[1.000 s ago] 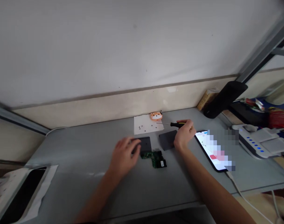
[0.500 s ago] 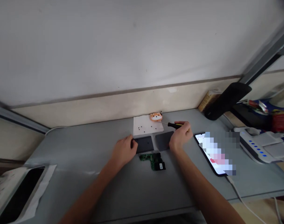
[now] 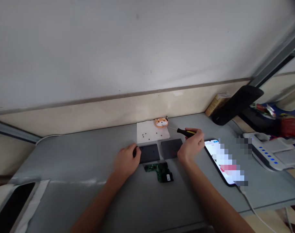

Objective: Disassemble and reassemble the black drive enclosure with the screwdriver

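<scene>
Green circuit board (image 3: 159, 169) apparently detached on bench (image 3: 84, 161), screws (image 3: 149, 139) out on paper (image 3: 149, 126), holding dark panel (image 3: 149, 153) with fingers of left hand (image 3: 128, 158), gripping screwdriver (image 3: 183, 132) with fingers of right hand (image 3: 192, 144), remaining steps unclear.

The left grip (image 3: 127, 159) and right grip (image 3: 193, 145), mid-frame, are bare hands; the wrists (image 3: 189, 161) are bare too, as are the slim forearms (image 3: 209, 195), widening toward the lower edge of the frame.
</scene>
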Demonstrator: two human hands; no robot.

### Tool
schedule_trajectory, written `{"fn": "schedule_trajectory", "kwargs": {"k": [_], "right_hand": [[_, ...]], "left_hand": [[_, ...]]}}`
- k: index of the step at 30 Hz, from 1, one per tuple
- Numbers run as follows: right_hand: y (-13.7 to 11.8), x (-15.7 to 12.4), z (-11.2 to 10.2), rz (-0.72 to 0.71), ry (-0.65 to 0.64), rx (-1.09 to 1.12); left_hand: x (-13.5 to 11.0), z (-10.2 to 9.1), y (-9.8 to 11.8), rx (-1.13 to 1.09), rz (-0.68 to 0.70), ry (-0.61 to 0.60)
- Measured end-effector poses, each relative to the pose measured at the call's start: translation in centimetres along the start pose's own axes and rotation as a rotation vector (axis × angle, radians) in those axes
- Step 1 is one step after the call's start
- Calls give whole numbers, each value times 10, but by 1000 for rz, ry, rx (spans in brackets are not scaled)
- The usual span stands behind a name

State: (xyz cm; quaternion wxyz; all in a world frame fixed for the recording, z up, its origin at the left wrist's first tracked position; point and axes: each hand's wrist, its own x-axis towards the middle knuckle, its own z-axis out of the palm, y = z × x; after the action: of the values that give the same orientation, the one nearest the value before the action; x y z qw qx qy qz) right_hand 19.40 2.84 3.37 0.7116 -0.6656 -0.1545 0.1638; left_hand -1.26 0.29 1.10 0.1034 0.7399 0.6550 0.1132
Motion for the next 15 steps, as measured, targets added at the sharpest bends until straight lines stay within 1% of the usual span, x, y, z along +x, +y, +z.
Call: {"fn": "schedule_trajectory", "kwargs": {"k": [5, 8, 10, 15], "right_hand": [[0, 4, -6, 26, -96, -26], [1, 5, -5, 95, -179, -51], [0, 4, -4, 137, -210, -69], [-2, 2, -4, 84, -233, -97]], "left_hand": [[-1, 4, -10, -40, 67, 37], [-1, 4, -13, -44, 84, 37], [-1, 3, -13, -39, 83, 30], [-2, 4, -11, -48, 84, 40]]}}
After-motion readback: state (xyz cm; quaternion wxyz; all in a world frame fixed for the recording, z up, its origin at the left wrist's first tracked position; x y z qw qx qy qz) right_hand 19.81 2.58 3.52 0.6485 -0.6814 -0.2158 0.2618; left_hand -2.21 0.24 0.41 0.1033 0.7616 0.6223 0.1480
